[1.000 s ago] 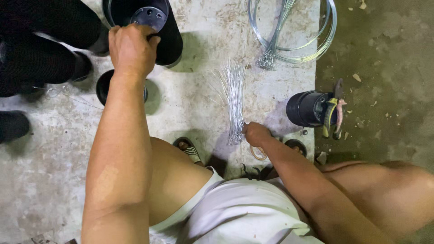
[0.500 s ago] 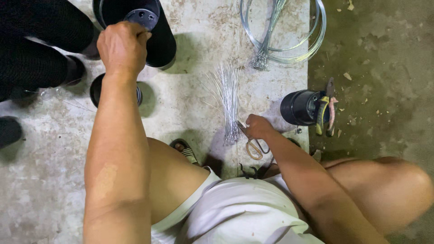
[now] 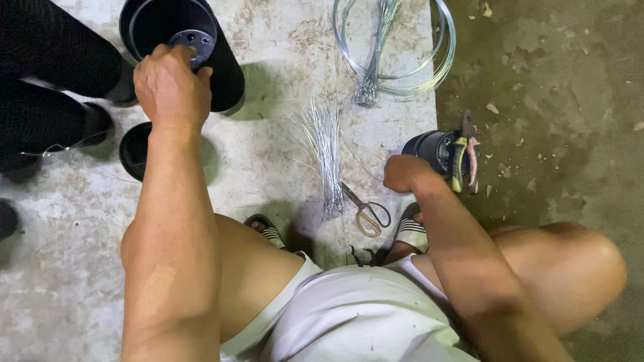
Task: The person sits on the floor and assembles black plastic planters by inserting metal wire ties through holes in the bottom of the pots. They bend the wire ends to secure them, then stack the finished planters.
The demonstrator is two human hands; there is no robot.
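My left hand [image 3: 171,87] grips the near rim of a tall black pot [image 3: 221,64] at the top left; a grey disc with holes [image 3: 194,41] shows inside it. My right hand [image 3: 406,173] is curled into a fist on the floor, touching a small black cup [image 3: 429,147], and I see nothing in it. Pliers with yellow and pink handles [image 3: 464,153] stick out of that cup. Orange-handled scissors [image 3: 365,211] lie just left of my right hand. Beside them lies a bundle of short cut wires [image 3: 325,151].
A coil of thin grey wire [image 3: 402,60] lies at the top. A second black pot [image 3: 134,151] sits under my left forearm. Someone's dark-clothed legs [image 3: 47,87] stand at the left. I squat on a concrete slab [image 3: 268,134]; darker ground [image 3: 557,100] lies to its right.
My right hand has moved right, from the end of the wire bundle to the small black cup, and the scissors now lie free. My left hand stays on the tall pot.
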